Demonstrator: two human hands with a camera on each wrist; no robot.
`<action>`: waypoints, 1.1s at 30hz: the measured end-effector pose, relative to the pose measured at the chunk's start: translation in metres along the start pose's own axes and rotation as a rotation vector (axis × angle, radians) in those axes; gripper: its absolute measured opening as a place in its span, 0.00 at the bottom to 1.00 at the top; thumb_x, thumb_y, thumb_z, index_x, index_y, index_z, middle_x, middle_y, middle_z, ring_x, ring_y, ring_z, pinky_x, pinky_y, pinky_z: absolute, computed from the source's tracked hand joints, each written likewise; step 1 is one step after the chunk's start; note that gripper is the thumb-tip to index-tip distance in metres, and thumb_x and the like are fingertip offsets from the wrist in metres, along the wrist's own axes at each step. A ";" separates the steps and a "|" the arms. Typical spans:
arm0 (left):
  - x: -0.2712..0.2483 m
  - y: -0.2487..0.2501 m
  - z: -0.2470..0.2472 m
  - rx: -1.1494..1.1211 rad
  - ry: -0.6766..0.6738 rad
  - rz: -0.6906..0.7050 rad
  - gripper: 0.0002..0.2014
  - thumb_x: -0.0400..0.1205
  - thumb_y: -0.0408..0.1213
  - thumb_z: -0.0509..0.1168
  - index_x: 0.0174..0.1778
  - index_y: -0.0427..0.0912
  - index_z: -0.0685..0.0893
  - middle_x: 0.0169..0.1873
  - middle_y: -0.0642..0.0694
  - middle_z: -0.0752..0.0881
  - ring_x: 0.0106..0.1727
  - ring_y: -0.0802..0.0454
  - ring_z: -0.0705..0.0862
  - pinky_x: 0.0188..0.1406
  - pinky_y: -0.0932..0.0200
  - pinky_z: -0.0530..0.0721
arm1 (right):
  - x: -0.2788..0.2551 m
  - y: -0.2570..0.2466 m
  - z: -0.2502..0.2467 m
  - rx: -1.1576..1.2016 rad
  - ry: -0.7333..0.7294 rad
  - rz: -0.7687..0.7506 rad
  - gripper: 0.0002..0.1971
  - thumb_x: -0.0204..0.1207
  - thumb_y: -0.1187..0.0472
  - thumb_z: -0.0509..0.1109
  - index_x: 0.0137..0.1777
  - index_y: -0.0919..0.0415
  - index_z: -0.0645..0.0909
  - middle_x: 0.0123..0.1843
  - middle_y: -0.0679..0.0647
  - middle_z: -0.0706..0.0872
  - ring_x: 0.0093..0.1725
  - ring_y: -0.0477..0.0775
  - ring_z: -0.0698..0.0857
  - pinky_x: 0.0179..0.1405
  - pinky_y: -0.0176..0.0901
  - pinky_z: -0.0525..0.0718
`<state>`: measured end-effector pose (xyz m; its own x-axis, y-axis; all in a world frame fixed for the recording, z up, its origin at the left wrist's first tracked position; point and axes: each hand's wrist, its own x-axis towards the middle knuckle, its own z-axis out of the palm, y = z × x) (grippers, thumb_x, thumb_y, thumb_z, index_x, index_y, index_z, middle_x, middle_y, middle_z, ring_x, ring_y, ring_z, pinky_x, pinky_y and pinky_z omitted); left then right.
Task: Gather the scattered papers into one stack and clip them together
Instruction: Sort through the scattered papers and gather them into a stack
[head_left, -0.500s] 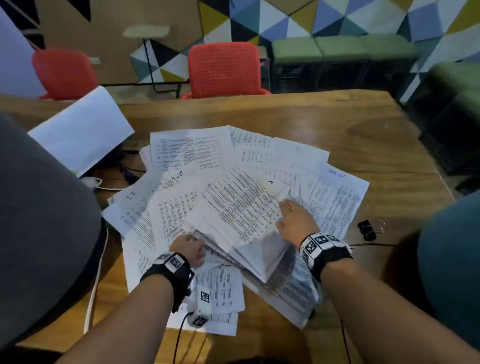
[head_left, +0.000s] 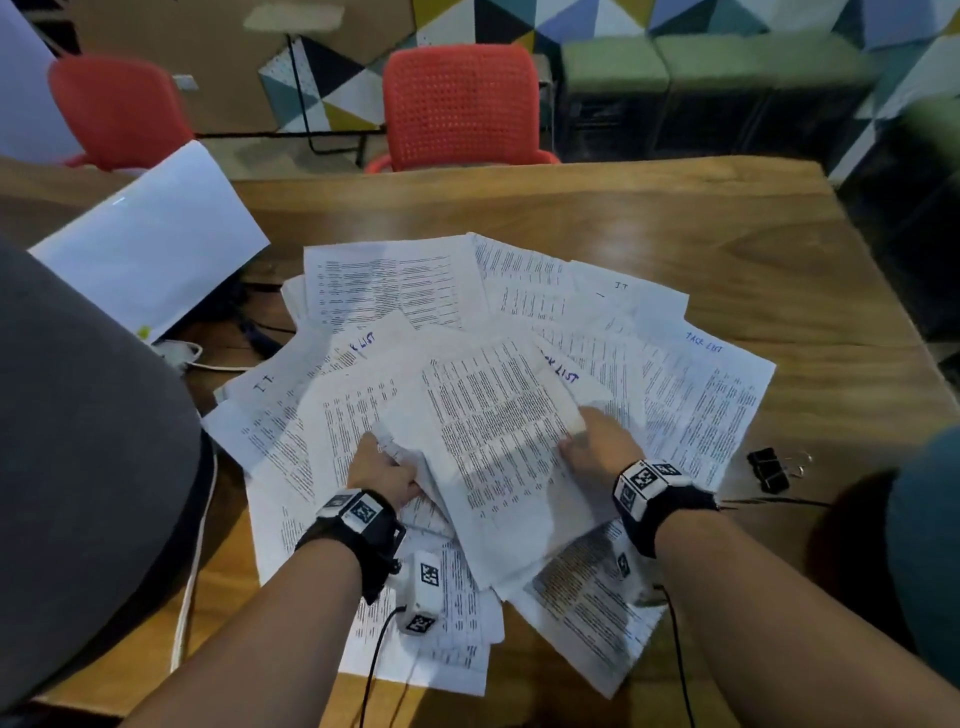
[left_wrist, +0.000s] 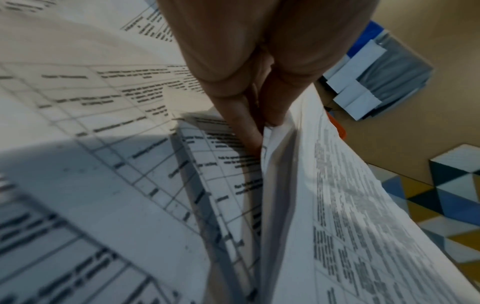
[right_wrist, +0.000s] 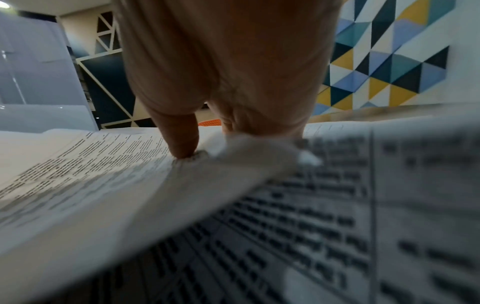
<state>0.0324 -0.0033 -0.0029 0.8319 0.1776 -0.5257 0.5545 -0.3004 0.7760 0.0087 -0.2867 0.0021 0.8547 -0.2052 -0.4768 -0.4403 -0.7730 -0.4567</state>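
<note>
Several printed papers (head_left: 691, 395) lie fanned over the wooden table (head_left: 623, 218). A small bundle of sheets (head_left: 498, 441) is lifted above the pile. My left hand (head_left: 387, 475) pinches its left edge, thumb and finger tips (left_wrist: 249, 131) tucked between sheets (left_wrist: 337, 205). My right hand (head_left: 597, 441) grips the bundle's right edge, thumb (right_wrist: 182, 135) on top of the printed page (right_wrist: 91, 170), fingers underneath. A black binder clip (head_left: 769, 467) lies on the table right of the papers, a hand's width from my right wrist.
A white folder or laptop lid (head_left: 150, 244) stands at the left with cables (head_left: 208, 364) beside it. Two red chairs (head_left: 462, 104) are behind the table. A grey rounded shape (head_left: 93, 467) fills the near left, a blue one (head_left: 930, 545) the near right.
Both hands have closed in on the top bundle and raised it off the pile; the left hand moved up and right to take its left edge.
</note>
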 end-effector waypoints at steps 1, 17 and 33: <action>0.003 -0.001 -0.002 0.054 0.000 0.024 0.15 0.77 0.24 0.66 0.55 0.43 0.73 0.45 0.32 0.85 0.44 0.36 0.88 0.39 0.32 0.89 | -0.003 0.000 0.002 0.042 -0.006 0.025 0.21 0.76 0.51 0.68 0.65 0.57 0.70 0.55 0.55 0.82 0.55 0.58 0.84 0.55 0.50 0.82; 0.002 0.005 -0.034 -0.011 -0.160 -0.234 0.08 0.78 0.28 0.70 0.44 0.30 0.77 0.38 0.30 0.86 0.36 0.40 0.88 0.35 0.49 0.88 | -0.030 0.017 -0.005 0.316 0.566 0.266 0.15 0.81 0.60 0.62 0.35 0.68 0.74 0.32 0.60 0.77 0.35 0.58 0.76 0.35 0.43 0.72; -0.001 0.005 -0.038 0.554 -0.131 0.086 0.19 0.63 0.39 0.72 0.51 0.50 0.86 0.53 0.45 0.84 0.50 0.47 0.85 0.49 0.55 0.88 | -0.038 -0.015 0.051 0.514 0.407 0.284 0.12 0.79 0.64 0.61 0.34 0.61 0.64 0.33 0.57 0.67 0.38 0.54 0.70 0.37 0.45 0.66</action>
<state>0.0351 0.0303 0.0145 0.8445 0.0239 -0.5350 0.3623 -0.7612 0.5378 -0.0311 -0.2372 -0.0116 0.6782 -0.6418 -0.3579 -0.6495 -0.2958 -0.7005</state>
